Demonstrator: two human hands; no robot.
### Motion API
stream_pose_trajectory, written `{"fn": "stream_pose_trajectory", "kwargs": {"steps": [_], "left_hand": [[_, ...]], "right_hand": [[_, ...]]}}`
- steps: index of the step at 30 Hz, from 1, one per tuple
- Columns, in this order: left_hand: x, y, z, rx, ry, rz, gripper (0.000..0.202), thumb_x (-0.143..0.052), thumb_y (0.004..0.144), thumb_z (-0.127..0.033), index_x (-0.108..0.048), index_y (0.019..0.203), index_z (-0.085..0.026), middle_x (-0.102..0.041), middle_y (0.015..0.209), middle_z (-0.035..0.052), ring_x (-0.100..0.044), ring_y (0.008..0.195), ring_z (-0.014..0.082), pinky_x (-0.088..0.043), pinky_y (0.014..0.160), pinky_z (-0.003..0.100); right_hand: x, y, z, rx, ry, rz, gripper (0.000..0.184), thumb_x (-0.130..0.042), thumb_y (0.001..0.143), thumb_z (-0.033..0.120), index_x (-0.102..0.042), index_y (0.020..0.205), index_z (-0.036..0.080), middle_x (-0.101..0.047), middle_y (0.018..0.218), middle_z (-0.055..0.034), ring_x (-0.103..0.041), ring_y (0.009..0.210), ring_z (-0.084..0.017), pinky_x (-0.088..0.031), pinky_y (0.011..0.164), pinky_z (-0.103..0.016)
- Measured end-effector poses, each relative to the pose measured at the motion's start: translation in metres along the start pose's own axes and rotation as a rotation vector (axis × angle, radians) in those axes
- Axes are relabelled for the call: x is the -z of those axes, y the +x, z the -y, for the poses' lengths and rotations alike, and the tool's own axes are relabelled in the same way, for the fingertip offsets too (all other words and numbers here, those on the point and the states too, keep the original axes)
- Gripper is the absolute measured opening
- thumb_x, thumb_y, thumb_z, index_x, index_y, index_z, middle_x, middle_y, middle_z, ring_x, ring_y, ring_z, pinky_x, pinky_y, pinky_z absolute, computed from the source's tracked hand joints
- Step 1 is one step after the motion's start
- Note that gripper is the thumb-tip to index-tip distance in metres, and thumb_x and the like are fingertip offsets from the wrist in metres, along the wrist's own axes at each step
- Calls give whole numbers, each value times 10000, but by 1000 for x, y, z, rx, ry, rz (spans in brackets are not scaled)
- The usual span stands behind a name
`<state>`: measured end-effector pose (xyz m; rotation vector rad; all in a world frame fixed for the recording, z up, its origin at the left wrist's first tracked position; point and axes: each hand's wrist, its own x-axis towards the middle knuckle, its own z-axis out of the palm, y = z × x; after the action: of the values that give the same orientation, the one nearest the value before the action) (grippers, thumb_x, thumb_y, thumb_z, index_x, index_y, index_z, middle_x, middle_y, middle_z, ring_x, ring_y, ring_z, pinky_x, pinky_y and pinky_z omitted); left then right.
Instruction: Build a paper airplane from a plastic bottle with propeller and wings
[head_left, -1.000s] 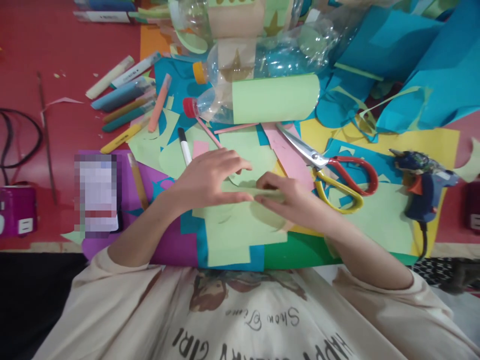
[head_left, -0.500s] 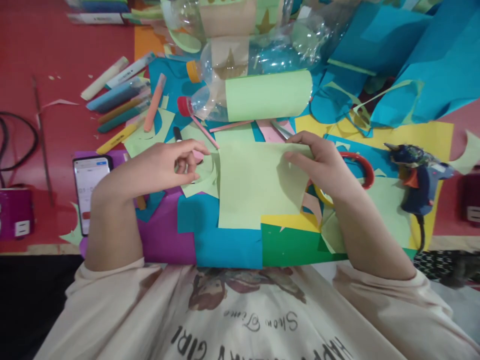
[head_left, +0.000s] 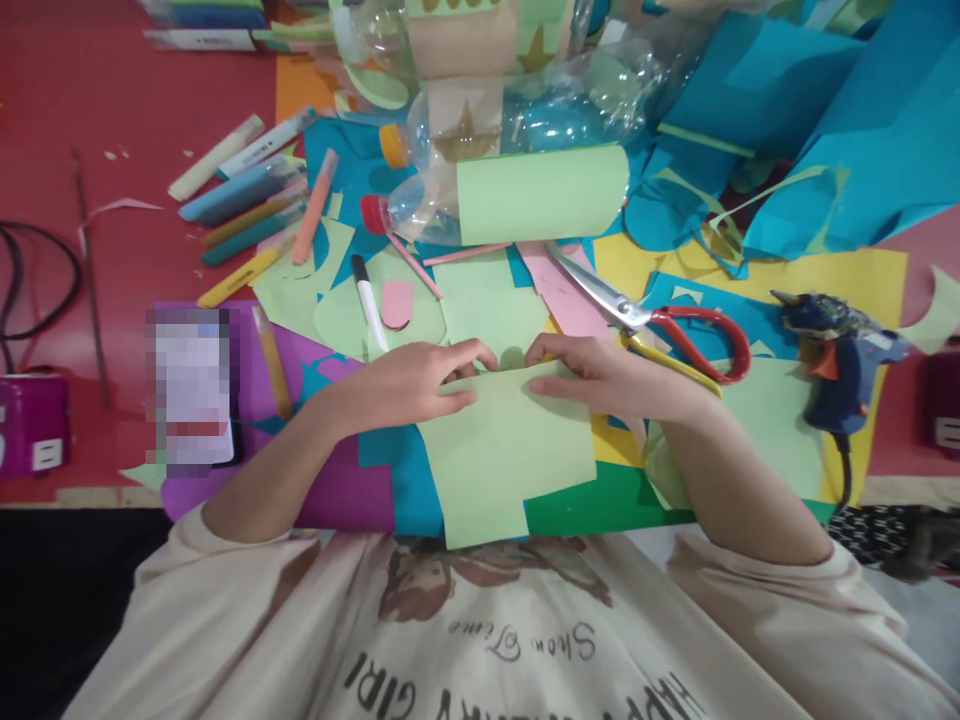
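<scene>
A pale green sheet of paper [head_left: 517, 440] with a notch cut from its lower right side is held close to my body. Its far edge is pinched at the left by my left hand [head_left: 439, 383], thumb on top and fingers behind. A short way along that edge, my right hand [head_left: 592, 375] grips it in the same manner. Just beyond the right hand lie scissors [head_left: 637, 318] with red and yellow handles, blades pointing away. A black-capped marker [head_left: 369, 300] and a pink rounded paper piece [head_left: 397, 303] rest beyond my left hand.
Plastic bottles lie at the back, the nearest with a green paper wrap [head_left: 544, 195] and red cap [head_left: 373, 214]. Several markers [head_left: 240, 190] are at the left, above a phone [head_left: 193, 385]. A glue gun [head_left: 840, 350] sits at the right. Blue paper [head_left: 862, 150] fills the back right.
The green sheet has come down toward my body and tilted slightly. My left hand moved right and took hold of its far edge. My right hand shifted left and nearer, uncovering the scissors.
</scene>
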<state>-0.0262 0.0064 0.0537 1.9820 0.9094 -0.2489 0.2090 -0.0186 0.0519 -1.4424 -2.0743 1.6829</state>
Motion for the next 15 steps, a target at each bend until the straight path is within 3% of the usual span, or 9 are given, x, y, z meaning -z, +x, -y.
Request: {"fn": "stream_pose_trajectory", "kwargs": {"steps": [4,6,7,9,12,15], "left_hand": [[-1,1,4,-7,144,59,351,-457,876,-328,-601,1182,-235,-722,906,18,-648,751,166,-374,613,239],[2,-1,9,2,170,91,348,-450,871,-310,-622,1167,-247,-731,1014,14,-665,835,174,-392,647,238],[4,-2,11,11,180,105,352,-450,866,-302,-629,1165,-254,-728,1062,7,-669,868,177,-402,666,239],[8,-4,13,29,200,117,364,-453,855,-293,-637,1168,-268,-717,1126,-8,-669,911,181,-417,703,244],[12,-6,12,53,229,74,376,-457,841,-278,-645,1166,-280,-723,1113,-21,-672,885,180,-424,717,253],[13,-7,8,66,239,-24,389,-470,840,-277,-615,1201,-280,-739,975,-23,-662,768,156,-413,662,246]], "right_hand": [[14,-9,-9,-134,97,143,238,-566,820,435,-507,752,215,-511,589,52,-531,506,-93,-382,476,-224],[20,-14,-13,-118,116,138,276,-586,805,461,-523,719,205,-595,631,17,-589,557,-115,-423,503,-237],[23,-16,-14,-84,104,73,287,-588,803,466,-539,706,200,-612,633,5,-587,562,-118,-427,509,-241],[24,-16,-15,-23,12,-181,285,-575,816,454,-566,697,196,-605,611,-2,-547,543,-112,-413,515,-249],[18,-11,-14,-47,-325,-570,220,-595,807,404,-589,729,198,-630,678,-30,-536,582,-136,-378,536,-276],[8,-3,-15,-144,-635,-636,180,-634,755,362,-612,792,188,-666,815,-93,-582,680,-204,-328,528,-297]]}}
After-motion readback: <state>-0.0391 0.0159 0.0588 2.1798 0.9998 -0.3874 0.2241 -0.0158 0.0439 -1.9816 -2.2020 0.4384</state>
